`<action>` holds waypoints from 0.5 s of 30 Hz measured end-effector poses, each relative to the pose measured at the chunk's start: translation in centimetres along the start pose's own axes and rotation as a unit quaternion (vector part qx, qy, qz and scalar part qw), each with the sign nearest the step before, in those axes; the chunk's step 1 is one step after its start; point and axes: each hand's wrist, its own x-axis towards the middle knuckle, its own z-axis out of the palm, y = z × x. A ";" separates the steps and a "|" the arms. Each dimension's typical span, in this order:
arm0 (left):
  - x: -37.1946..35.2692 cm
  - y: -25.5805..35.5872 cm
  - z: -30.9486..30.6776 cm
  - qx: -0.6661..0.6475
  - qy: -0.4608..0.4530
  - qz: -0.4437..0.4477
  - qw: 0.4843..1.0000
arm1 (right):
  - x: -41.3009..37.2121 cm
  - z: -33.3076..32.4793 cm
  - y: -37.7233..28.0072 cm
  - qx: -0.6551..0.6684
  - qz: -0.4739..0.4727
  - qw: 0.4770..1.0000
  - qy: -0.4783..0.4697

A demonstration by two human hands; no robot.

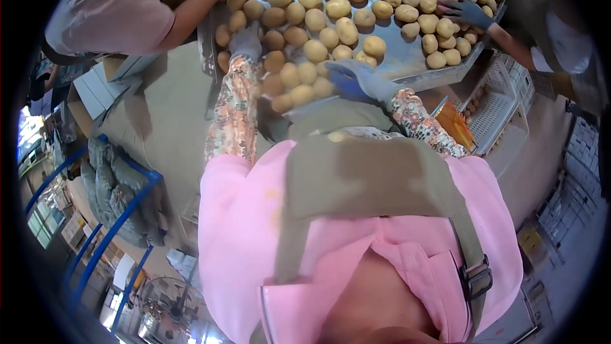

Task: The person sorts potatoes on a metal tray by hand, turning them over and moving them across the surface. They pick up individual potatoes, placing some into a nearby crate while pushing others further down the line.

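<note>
As potatoes [347, 31] lie spread across the metal table [407, 54] before you, your gloved left hand [246, 43] rests among them, its grip impossible to tell, and your right hand [364, 79] extends open by the near edge. You appear to be moving potatoes by hand; the next move likely calls for a light, sweeping touch.

From here I see a metal table [400, 51]; potatoes [338, 7] lie loose across it, mostly one layer deep, crowding its far side and right end; its grey-blue top shows between the groups; at the near left I get only blurred potatoes.
</note>
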 end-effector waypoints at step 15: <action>-12.7 3.2 0.1 -0.438 0.241 0.070 0.863 | -1.6 -1.1 4.3 -0.149 0.016 0.988 0.026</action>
